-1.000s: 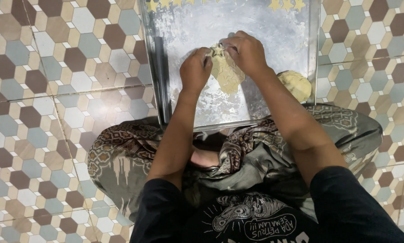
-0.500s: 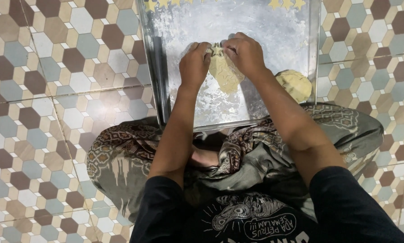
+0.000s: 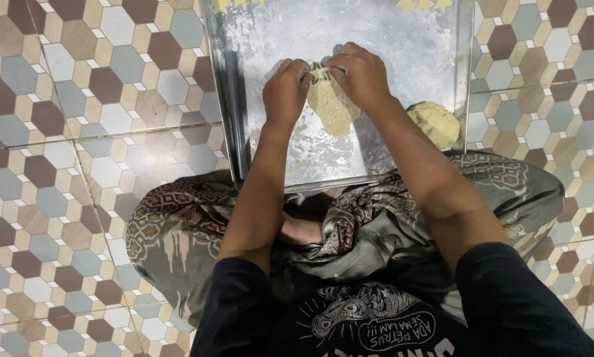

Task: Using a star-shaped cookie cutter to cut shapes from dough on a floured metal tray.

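Observation:
A flat sheet of pale yellow dough (image 3: 333,107), scored with star outlines, lies on a floured metal tray (image 3: 402,53). My left hand (image 3: 285,92) and my right hand (image 3: 361,74) meet at the sheet's far edge, fingertips pinching a small star-shaped piece of dough (image 3: 318,73) between them. Both wrists rest low over the tray. The fingertips hide most of that piece.
A lump of yellow dough (image 3: 434,123) sits at the tray's right near corner. Cut dough stars (image 3: 421,4) line the tray's far edge. The tray lies on a hexagon-tiled floor (image 3: 79,132), its near rim against my crossed legs in patterned cloth (image 3: 178,225).
Both hands have crept slightly away from me along the dough sheet's far edge, working the small star piece free. The lump and the tray have stayed put.

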